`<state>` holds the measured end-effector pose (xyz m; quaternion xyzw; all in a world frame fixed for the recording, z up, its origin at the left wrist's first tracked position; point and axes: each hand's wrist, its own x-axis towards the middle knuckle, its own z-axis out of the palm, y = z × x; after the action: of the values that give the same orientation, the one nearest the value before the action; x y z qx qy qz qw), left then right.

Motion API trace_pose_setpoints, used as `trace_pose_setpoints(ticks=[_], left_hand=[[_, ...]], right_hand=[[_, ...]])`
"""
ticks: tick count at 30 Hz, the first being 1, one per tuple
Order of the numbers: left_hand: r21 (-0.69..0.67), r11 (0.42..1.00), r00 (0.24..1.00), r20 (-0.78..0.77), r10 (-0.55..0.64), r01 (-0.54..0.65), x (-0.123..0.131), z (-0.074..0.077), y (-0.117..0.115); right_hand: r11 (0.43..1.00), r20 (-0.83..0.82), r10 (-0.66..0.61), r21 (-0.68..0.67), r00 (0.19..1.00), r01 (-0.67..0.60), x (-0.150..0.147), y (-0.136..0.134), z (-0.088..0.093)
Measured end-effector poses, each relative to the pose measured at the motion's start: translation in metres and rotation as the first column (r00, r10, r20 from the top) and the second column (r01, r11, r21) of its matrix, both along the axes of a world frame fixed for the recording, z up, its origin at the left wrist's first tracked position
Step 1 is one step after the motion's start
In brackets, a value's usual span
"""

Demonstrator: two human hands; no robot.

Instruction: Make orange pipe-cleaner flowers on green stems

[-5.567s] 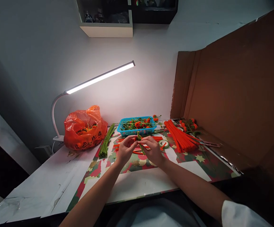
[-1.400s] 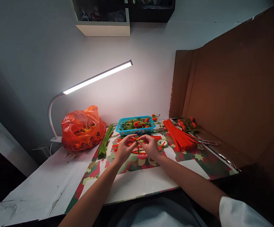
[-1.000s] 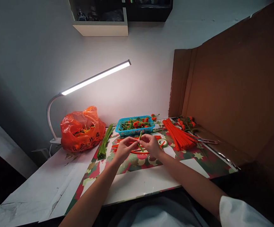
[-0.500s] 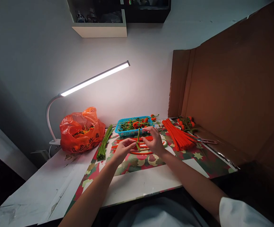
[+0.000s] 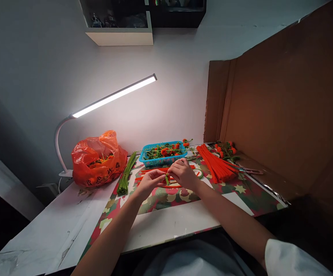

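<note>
Between my two hands is a short green pipe cleaner (image 5: pixel 167 179), its lower end showing beneath the fingers. My left hand (image 5: pixel 152 181) pinches it from the left side. My right hand (image 5: pixel 183 173) has its fingers closed on it from the right, hiding its upper part. Under and behind the hands lie several red-orange pipe cleaners (image 5: pixel 146 170) on the patterned table cover. A roll of green tape (image 5: pixel 198 174) sits just right of my right hand. Beyond them stands a blue basket (image 5: pixel 149 163) holding orange pipe-cleaner flowers with green stems.
A green pipe-cleaner bundle (image 5: pixel 126 174) and an orange plastic bag (image 5: pixel 97 172) lie left. On the right are a red-orange bundle (image 5: pixel 218 166), scissors (image 5: pixel 252 171) and several finished flowers (image 5: pixel 226 149). A lit lamp (image 5: pixel 114 96) hangs above; a cardboard wall (image 5: pixel 269 115) borders the right.
My right hand has lowered and closed onto the green pipe cleaner, whose upper end stood upright before and is now covered. My left hand keeps its pinch.
</note>
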<state>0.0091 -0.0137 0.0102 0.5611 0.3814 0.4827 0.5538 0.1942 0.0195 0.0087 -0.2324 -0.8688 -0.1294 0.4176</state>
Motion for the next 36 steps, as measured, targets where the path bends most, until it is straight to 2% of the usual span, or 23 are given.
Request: trace_pose_setpoints(ticks=[4, 9, 12, 19, 28, 36], left_hand=[[0.071, 0.997, 0.999, -0.025, 0.032, -0.030, 0.004, 0.003, -0.004], [0.124, 0.990, 0.997, -0.018, 0.069, -0.066, 0.005, 0.002, -0.003], [0.124, 0.989, 0.997, -0.003, 0.079, -0.079, 0.006, 0.001, -0.002], [0.130, 0.987, 0.995, -0.003, 0.098, -0.096, 0.011, -0.003, -0.003], [0.174, 0.960, 0.974, 0.096, 0.205, -0.219, 0.012, -0.005, 0.000], [0.181, 0.956, 0.972, 0.086, 0.220, -0.233, 0.013, -0.003, -0.002]], right_hand=[[0.996, -0.060, -0.071, -0.051, 0.996, 0.068, -0.004, -0.005, -0.002], [0.984, -0.139, -0.109, -0.155, 0.984, 0.087, -0.009, -0.011, -0.002], [0.983, -0.171, -0.136, -0.146, 0.976, 0.111, -0.010, -0.012, -0.002], [0.958, -0.254, -0.281, -0.130, 0.925, 0.256, -0.016, -0.017, -0.006], [0.963, -0.319, -0.241, -0.200, 0.917, 0.183, -0.020, -0.025, -0.008], [0.952, -0.391, -0.268, -0.247, 0.881, 0.180, -0.021, -0.026, -0.008]])
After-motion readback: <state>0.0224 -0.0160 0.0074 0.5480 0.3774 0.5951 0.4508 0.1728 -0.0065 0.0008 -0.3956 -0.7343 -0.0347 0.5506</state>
